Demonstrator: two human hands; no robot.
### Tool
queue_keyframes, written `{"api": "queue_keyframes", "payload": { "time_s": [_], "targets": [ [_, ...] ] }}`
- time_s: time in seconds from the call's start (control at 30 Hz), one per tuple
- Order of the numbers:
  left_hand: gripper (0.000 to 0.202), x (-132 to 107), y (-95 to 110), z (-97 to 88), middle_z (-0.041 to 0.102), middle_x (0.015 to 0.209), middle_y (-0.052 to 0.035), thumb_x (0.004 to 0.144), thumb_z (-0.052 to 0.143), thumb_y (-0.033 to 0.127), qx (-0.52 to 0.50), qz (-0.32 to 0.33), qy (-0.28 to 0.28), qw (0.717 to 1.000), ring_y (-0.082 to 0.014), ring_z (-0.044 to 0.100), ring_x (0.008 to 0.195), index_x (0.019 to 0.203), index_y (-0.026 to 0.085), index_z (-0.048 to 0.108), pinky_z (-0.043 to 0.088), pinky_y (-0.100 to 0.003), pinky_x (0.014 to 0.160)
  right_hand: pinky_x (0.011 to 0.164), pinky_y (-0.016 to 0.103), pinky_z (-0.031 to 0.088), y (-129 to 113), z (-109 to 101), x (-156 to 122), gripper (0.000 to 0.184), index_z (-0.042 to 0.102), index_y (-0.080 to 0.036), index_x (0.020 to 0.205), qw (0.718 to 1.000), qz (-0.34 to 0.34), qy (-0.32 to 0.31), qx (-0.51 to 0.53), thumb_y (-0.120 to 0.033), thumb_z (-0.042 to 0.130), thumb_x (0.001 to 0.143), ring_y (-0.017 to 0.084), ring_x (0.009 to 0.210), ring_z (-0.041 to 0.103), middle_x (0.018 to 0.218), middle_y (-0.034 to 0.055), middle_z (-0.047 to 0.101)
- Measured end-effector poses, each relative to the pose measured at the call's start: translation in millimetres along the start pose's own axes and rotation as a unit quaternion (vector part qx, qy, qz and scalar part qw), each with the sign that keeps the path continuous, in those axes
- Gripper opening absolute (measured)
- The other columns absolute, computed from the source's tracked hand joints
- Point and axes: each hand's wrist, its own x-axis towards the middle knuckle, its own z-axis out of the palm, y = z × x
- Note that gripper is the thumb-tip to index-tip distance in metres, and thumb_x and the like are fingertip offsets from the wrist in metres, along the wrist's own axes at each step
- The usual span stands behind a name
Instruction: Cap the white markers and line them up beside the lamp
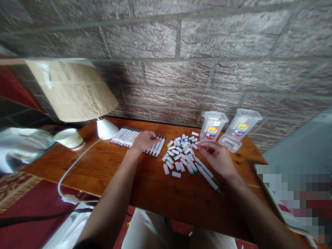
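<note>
A row of white markers (124,136) without caps lies side by side on the wooden table. My left hand (145,140) rests over the right part of this row, its fingers drawn together; whatever is between them is hidden. To the right of the row spreads a loose pile of white marker caps (178,152) with coloured ends. At the pile's right edge, my right hand (215,155) pinches with thumb and fingertips at what looks like a cap. Just below that hand, a couple of grey-tipped markers (207,176) lie slanted on the table.
Two clear plastic containers with labels, a left one (214,124) and a right one (243,124), stand by the brick wall. A clear lid (230,143) lies between them. On the left are a lamp (106,128), its white cord (74,160) and a paper cup (70,138).
</note>
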Motion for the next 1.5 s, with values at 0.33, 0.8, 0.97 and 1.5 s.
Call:
{"api": "queue_keyframes", "payload": {
  "time_s": [0.33,0.8,0.97,1.5],
  "targets": [
    [0.034,3,-6,-7.9,0.071,0.071,-0.0049,0.081,0.058,0.050,-0.003,-0.076,0.206,0.976,-0.0187,0.064,0.068,0.066,0.020,0.064,0.041,-0.028,0.064,0.060,0.027,0.045,-11,-21,2,0.030,0.077,-0.021,0.080,0.980,0.043,-0.180,-0.077,-0.045,0.060,0.086,0.016,0.064,0.063,0.076,0.0026,0.074],
    [0.038,0,9,7.5,0.069,0.068,-0.0016,0.077,0.063,0.057,-0.007,0.041,0.060,0.997,-0.0162,0.061,0.065,0.067,0.021,0.065,0.041,-0.026,0.062,0.060,0.028,0.046,-8,-21,-1,0.021,0.074,-0.020,0.075,0.972,0.066,-0.214,-0.069,-0.040,0.068,0.076,0.018,0.067,0.066,0.074,0.0029,0.073],
    [0.033,-5,22,11.8,0.071,0.071,-0.0014,0.074,0.068,0.053,-0.001,0.010,0.024,1.000,-0.0164,0.062,0.066,0.066,0.021,0.065,0.041,-0.025,0.060,0.050,0.026,0.042,-2,-15,-3,0.017,0.073,-0.021,0.068,0.977,0.061,-0.188,-0.077,-0.037,0.071,0.074,0.017,0.057,0.064,0.064,0.0014,0.071],
    [0.022,-5,27,19.9,0.072,0.075,-0.0009,0.073,0.072,0.045,0.082,-0.046,0.014,0.995,-0.0177,0.062,0.068,0.068,0.024,0.067,0.036,-0.026,0.058,0.043,0.020,0.029,-29,-25,5,0.032,0.072,-0.017,0.086,0.935,0.192,-0.127,0.270,-0.045,0.074,0.070,0.007,0.048,0.039,0.059,-0.0026,0.056]
  ]
}}
